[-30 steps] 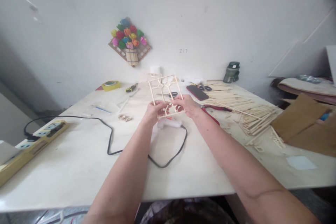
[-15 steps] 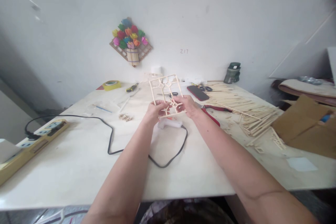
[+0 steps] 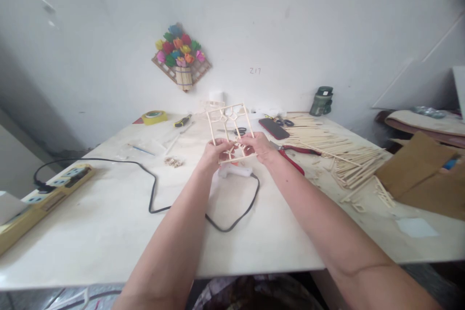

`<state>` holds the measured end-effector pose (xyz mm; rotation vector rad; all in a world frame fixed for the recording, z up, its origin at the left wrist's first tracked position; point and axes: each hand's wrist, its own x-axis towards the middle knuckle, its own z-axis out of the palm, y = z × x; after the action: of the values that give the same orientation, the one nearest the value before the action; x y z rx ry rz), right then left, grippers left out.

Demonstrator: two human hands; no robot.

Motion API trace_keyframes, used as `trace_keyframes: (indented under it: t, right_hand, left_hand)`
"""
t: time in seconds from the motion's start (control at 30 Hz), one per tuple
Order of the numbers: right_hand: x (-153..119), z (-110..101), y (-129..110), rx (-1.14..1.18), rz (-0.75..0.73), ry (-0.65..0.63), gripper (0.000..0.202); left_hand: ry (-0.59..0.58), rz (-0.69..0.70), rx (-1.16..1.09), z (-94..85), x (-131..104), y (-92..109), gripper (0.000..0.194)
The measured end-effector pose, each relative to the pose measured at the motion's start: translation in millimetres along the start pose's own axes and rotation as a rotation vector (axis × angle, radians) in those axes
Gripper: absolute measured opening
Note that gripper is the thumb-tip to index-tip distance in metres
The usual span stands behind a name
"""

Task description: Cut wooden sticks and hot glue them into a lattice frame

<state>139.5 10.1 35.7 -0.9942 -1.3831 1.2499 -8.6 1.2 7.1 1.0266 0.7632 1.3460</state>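
Observation:
A rectangular frame of thin pale wooden sticks (image 3: 225, 131), with small stick pieces forming a lattice inside, is held tilted up above the table. My left hand (image 3: 217, 152) grips its lower left side, fingers closed. At the lower right, my right hand (image 3: 257, 145) has its fingers closed around the frame's inner pieces; some of these are hidden behind the fingers. Just below the frame lies a white glue gun (image 3: 234, 170), its black cord (image 3: 228, 230) curving over the table toward me.
Right of my hands lie red-handled pliers (image 3: 292, 160), a phone (image 3: 274, 129) and many loose sticks (image 3: 348, 157). Scissors (image 3: 240, 131) lie behind the frame. A power strip (image 3: 54, 189), yellow tape (image 3: 154, 116), a cutter (image 3: 182, 121) and small wooden bits (image 3: 174, 162) are at left.
My right hand's fingers have shifted slightly and now cover more of the frame's lower inner pieces. The frame and my left hand stay almost in place.

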Motion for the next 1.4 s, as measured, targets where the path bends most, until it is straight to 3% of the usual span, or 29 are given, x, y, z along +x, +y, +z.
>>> trace_keyframes:
  t: [0.27, 0.4, 0.67, 0.9, 1.27, 1.4]
  right_hand:
    - [-1, -2, 1, 0.062, 0.0, -0.068, 0.018]
    - [0, -4, 2, 0.138, 0.014, -0.122, 0.03]
    - [0, -2, 5, 0.133, -0.046, 0.085, 0.041]
    - [0, -3, 8, 0.133, -0.117, 0.126, 0.039]
    - [3, -6, 11, 0.174, -0.17, 0.276, 0.04]
    - [3, -5, 10, 0.249, -0.165, 0.36, 0.039]
  left_hand:
    - [0.014, -0.004, 0.013, 0.9, -1, 1, 0.028]
    - [0.004, -0.005, 0.016, 1.2, -1, 1, 0.027]
    - [-0.004, -0.006, -0.001, 4.1, -3, 4, 0.027]
    - [-0.03, -0.011, 0.007, 4.1, -5, 6, 0.025]
    - [0.037, -0.012, -0.023, 4.6, 1, 5, 0.058]
    - [0.036, 0.032, -0.046, 1.6, 3, 3, 0.054]
